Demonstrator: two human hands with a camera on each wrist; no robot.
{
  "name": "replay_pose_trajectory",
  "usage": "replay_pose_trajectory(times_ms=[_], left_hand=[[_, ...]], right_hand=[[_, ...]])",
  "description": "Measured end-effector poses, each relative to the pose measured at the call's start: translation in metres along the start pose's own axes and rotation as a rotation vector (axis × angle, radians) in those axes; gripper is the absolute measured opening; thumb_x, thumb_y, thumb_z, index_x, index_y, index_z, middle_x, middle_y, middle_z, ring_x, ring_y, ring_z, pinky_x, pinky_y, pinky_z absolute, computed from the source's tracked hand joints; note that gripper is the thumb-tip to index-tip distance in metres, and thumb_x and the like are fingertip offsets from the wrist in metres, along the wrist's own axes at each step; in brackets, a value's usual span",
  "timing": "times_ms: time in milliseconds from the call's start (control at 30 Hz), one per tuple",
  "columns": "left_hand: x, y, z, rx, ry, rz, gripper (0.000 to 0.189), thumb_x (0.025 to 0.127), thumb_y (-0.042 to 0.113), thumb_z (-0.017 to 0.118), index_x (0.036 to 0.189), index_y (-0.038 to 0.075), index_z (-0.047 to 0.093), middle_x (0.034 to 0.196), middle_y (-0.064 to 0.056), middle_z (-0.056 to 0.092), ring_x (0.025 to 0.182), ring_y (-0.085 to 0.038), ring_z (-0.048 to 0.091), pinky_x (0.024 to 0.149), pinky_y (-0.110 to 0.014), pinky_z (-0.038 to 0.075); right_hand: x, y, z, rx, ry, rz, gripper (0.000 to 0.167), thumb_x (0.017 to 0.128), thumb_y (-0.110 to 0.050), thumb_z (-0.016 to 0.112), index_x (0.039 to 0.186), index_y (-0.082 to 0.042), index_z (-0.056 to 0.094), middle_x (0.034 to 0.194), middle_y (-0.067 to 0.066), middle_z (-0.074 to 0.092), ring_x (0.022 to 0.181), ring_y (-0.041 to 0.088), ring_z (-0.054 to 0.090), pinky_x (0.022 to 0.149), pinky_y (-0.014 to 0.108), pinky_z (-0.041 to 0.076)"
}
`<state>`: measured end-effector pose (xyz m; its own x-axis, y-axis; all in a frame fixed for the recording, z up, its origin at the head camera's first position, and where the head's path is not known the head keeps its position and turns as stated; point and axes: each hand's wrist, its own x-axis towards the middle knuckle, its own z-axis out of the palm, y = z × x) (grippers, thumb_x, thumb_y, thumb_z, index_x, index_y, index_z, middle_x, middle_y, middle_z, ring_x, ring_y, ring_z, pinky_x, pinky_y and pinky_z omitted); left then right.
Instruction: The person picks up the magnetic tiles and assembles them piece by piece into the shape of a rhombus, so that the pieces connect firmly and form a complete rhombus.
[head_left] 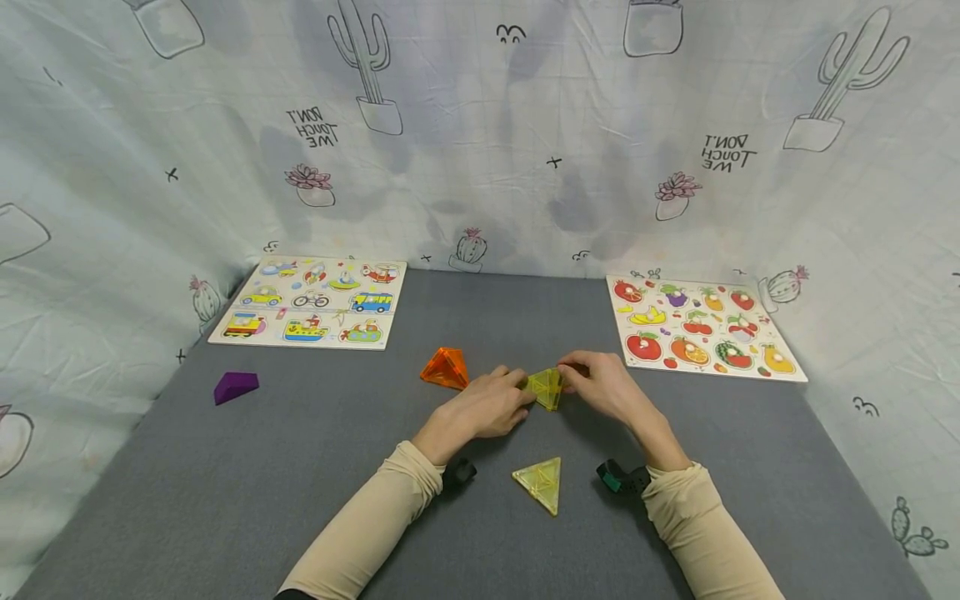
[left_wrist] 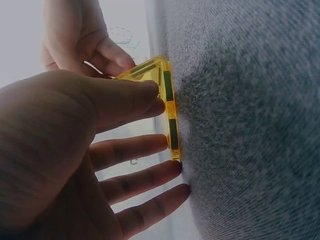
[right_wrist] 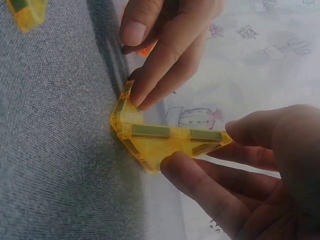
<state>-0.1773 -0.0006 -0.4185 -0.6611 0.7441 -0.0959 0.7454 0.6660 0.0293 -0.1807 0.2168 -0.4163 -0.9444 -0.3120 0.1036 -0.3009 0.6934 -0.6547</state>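
Beside left grip, orange pyramid.

Glossy, see-through plastic forms the yellow tiles, smooth along their edges, above a table surfaced in matt, rough-grained cloth. A loose triangle and an orange piece show the same translucent plastic shine. Creased, smooth sheeting, cloth or plastic, makes the backdrop. The puzzle boards have smooth printed faces; the sleeves are wrinkled, matt cloth.
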Motion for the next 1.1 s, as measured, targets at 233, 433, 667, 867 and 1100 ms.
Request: replay_pose_trajectory(times_ms=[233,433,667,867,1100], left_hand=[[0.0003,-0.0007,-0.0003,-0.014,-0.008,0.003,0.023,0.101,0.030,0.053,0.119,0.024,0.066,0.131,-0.003,0.057,0.109,-0.023,0.057,0.087,-0.036,0.051],[0.0002,-0.0004,-0.0012,-0.063,0.006,0.052,0.026,0.100,0.027,0.055,0.124,0.022,0.066,0.130,-0.004,0.059,0.109,-0.022,0.059,0.088,-0.035,0.051],[0.0009,0.0015,-0.0019,-0.086,-0.015,0.104,0.029,0.100,0.027,0.056,0.127,0.021,0.064,0.131,-0.003,0.058,0.112,-0.019,0.059,0.091,-0.033,0.051],[0.0011,0.0024,-0.0028,-0.089,-0.022,0.124,0.030,0.099,0.026,0.058,0.128,0.020,0.064,0.131,-0.002,0.059,0.114,-0.017,0.059,0.095,-0.032,0.050],[0.0000,0.0022,-0.0042,-0.111,-0.017,0.131,0.031,0.099,0.024,0.058,0.129,0.019,0.064,0.133,-0.002,0.059,0.118,-0.018,0.059,0.099,-0.034,0.049]], right_hand=[[0.0008,-0.0003,0.0030,-0.085,-0.003,-0.056,0.024,0.092,-0.024,0.068,0.109,-0.007,0.071,0.089,0.003,0.073,0.076,0.010,0.064,0.066,0.026,0.050],[0.0000,0.0014,0.0015,-0.147,0.030,-0.089,0.020,0.089,-0.015,0.070,0.106,-0.005,0.072,0.084,0.004,0.070,0.070,0.009,0.059,0.062,0.025,0.047],[-0.0013,0.0025,-0.0025,-0.206,0.057,-0.098,0.020,0.085,-0.007,0.069,0.104,-0.003,0.072,0.088,0.008,0.068,0.074,0.014,0.060,0.063,0.027,0.048],[-0.0009,0.0038,-0.0034,-0.256,0.078,-0.099,0.019,0.084,-0.006,0.068,0.102,-0.003,0.073,0.088,0.009,0.068,0.074,0.015,0.059,0.063,0.029,0.047],[-0.0013,0.0044,-0.0029,-0.269,0.100,-0.134,0.018,0.082,-0.005,0.069,0.099,-0.002,0.073,0.085,0.008,0.068,0.073,0.016,0.060,0.063,0.030,0.048]])
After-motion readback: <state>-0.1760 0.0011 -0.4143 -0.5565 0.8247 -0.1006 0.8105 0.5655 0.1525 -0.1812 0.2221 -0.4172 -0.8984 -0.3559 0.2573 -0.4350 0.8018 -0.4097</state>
